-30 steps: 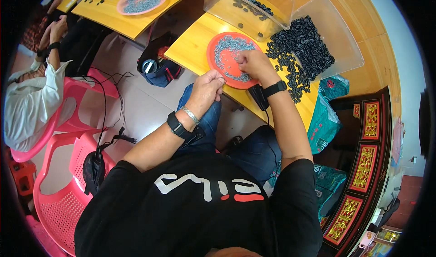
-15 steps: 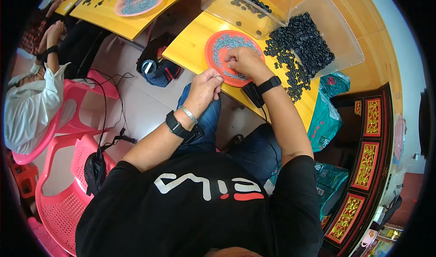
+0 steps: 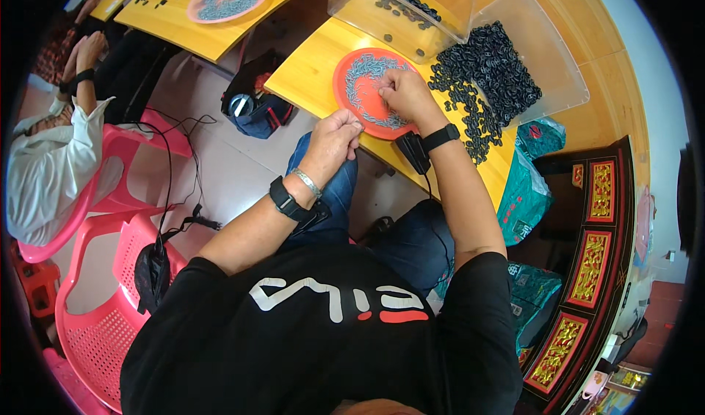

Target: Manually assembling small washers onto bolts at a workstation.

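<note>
On the yellow table in front of me is a round red plate [image 3: 374, 104] holding many small grey metal pieces [image 3: 367, 66] that look like screws, ringed around its bare middle. My right hand [image 3: 405, 94] is over the plate's right side, thumb and fingers pinched together; whatever they hold is too small to make out. My left hand [image 3: 332, 142] is closed in a pinch just off the table's near edge, beside the plate. Its grip is partly hidden, and I cannot name what is in it. Small black oval parts [image 3: 481, 125] lie loose to the right of the plate.
A tilted clear bin [image 3: 562, 85] spills more black parts at the right. Another clear box [image 3: 349, 2] stands behind the plate. Teal bags [image 3: 525, 195] sit below the table's right side. At left are pink chairs [image 3: 95, 319], a dark bag [image 3: 253, 110] and a seated person [image 3: 62, 165].
My right hand has shifted slightly right and away from me over the plate, with its fingers more drawn together. My left hand has stayed nearly still.
</note>
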Available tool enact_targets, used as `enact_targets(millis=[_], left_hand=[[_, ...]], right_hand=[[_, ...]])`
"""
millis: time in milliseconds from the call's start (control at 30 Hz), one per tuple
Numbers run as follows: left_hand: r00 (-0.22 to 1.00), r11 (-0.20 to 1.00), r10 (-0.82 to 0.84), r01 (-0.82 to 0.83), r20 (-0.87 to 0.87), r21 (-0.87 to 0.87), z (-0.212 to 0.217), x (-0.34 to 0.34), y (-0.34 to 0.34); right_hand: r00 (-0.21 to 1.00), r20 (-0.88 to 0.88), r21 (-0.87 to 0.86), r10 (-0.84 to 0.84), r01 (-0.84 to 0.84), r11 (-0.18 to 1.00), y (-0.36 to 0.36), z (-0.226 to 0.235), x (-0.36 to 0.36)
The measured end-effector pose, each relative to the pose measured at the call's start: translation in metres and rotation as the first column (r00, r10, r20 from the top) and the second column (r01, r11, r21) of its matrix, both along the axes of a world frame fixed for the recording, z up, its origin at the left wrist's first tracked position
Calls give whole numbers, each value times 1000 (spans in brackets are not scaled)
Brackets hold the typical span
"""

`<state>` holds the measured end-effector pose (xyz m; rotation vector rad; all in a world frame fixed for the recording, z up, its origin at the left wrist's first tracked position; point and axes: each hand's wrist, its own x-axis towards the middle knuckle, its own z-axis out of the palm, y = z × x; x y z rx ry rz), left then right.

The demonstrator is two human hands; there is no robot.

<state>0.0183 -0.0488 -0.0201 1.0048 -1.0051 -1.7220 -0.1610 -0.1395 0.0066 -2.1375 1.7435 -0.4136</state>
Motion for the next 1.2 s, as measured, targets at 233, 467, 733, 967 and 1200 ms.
enact_targets(millis=[233,467,733,967,1200], left_hand=[[1000,1000,-6,6,11,-5,-1,0,0],[1000,1000,-9,9,15,-20,1,-1,2],[1000,1000,-5,6,21,-3,2,-1,1],[999,1000,-15,15,32,-16,-3,-1,0],[1000,1000,-10,10,29,-5,0,0,1]], right_hand=[[985,163,9,-51,51,999,3,6,-6],[984,153,-28,-88,94,995,1,3,-13],[994,-97,-44,46,-51,998,8,20,-8],[948,-297,75,112,-93,993,14,14,-1],[884,-448,-4,137,-155,988,14,7,8]])
